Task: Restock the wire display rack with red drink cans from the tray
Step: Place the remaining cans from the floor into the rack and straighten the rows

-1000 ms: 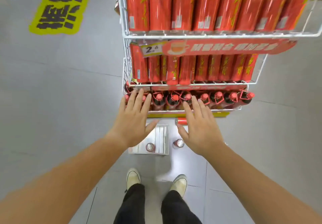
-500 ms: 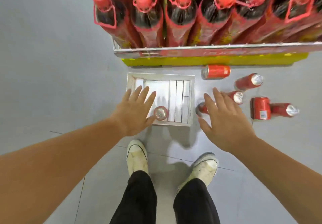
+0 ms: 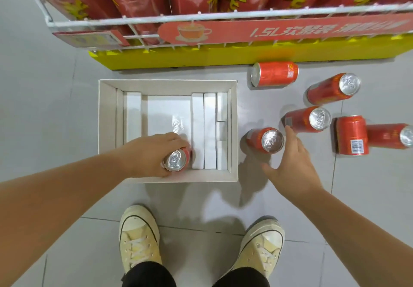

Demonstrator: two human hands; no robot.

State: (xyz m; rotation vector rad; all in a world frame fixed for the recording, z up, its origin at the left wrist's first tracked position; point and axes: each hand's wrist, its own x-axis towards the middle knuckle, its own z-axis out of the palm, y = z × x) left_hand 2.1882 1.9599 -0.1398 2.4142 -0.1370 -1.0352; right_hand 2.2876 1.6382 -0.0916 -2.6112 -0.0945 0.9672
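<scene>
Reaching down lower than before, the left hand grips the upright red aluminium drink can inside the white cardboard tray; the right hand, fingers loose, hovers beside a second red can on the floor

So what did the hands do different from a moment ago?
The left hand came down and took hold of the can standing in the tray. The right hand stays open beside a floor can, holding nothing. The other floor cans lie as before.

Left hand now around the can.
</scene>
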